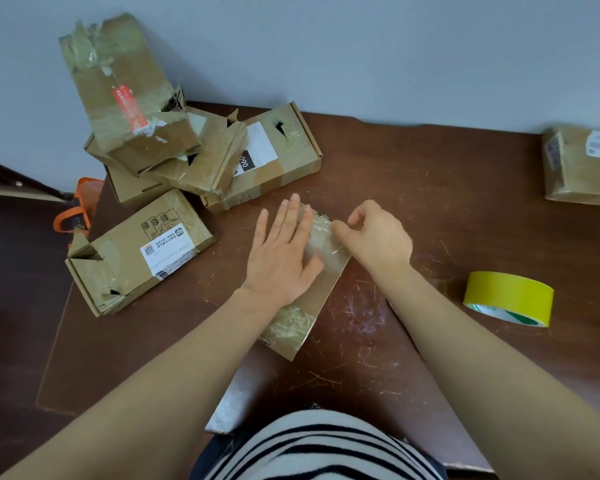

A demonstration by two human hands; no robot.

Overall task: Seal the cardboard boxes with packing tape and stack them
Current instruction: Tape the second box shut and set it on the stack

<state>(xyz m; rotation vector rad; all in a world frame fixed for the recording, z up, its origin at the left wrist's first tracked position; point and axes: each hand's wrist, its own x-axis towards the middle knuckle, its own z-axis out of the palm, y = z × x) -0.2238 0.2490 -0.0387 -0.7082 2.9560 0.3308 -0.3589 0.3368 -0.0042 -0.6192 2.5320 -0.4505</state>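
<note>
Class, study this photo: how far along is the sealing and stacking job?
Done: a rough pile of boxes, already taped, sits far left. In hand: the left hand presses flat on the small box while the right hand pinches clear tape at its far end; the yellow tape roll lies aside. Left: the near-left box has a flap up, and the far-right box sits alone, unstacked.

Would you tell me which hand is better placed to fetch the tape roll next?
Right, probably: the roll lies on the side of the right hand, while the left hand lies flat on the box, steadying it.
</note>
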